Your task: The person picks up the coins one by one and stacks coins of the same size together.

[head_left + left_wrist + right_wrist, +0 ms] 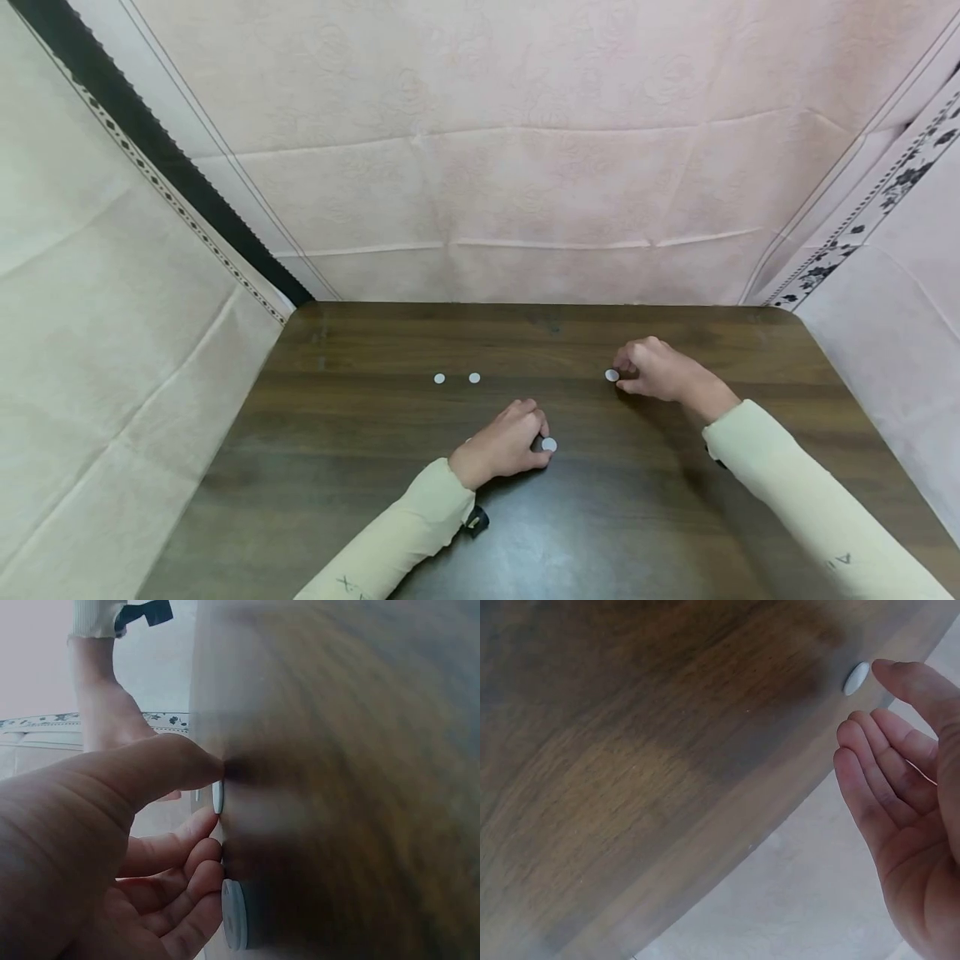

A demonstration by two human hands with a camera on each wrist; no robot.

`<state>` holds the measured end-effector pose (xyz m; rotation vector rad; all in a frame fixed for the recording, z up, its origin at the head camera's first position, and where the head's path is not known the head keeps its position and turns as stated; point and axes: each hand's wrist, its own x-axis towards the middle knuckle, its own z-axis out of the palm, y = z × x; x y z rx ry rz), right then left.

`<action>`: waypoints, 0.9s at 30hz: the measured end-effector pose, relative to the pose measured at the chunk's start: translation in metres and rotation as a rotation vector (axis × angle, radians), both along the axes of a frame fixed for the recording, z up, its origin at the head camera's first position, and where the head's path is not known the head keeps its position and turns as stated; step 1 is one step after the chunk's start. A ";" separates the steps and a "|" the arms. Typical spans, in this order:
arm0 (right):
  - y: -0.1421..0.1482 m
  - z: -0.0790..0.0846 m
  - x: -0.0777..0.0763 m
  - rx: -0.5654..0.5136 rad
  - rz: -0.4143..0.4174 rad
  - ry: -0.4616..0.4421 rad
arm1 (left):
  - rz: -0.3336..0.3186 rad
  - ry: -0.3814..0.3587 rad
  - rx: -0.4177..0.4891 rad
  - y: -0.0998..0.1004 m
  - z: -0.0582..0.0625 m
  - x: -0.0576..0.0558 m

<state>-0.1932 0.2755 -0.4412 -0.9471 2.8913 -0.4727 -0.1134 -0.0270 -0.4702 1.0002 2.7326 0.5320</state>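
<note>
My left hand [506, 446] is low over the wooden table, its thumb and index finger pinching a white disc [550, 445]. In the left wrist view that disc [217, 796] is seen edge-on between the two fingertips. Another disc [234, 915] lies by the curled outer fingers, mostly hidden behind the hand in the head view. Farther right, my right hand [656, 371] has its thumb and fingertips close around one more white disc [612, 376]. From the right wrist, this disc [856, 678] sits just off the thumb tip, with a gap to the loosely bent fingers.
Two more white discs, a left one [439, 378] and a right one [475, 378], lie side by side toward the back of the brown table [360, 483]. Pale cloth [480, 192] hangs beyond the back edge and along both sides.
</note>
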 end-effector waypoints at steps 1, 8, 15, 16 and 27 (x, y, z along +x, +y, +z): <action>0.000 -0.001 -0.002 0.002 0.002 0.005 | 0.000 -0.001 -0.001 0.000 0.000 0.000; -0.002 -0.002 -0.014 0.035 0.034 -0.046 | -0.008 -0.016 0.001 0.001 -0.001 -0.001; -0.009 0.004 -0.030 0.060 0.095 -0.117 | -0.006 -0.020 -0.012 -0.001 0.002 -0.003; -0.010 0.004 -0.032 0.064 0.096 -0.132 | -0.007 -0.019 -0.014 -0.001 0.002 -0.003; -0.016 0.002 -0.039 0.134 -0.012 -0.175 | -0.005 -0.021 -0.028 0.001 0.003 -0.002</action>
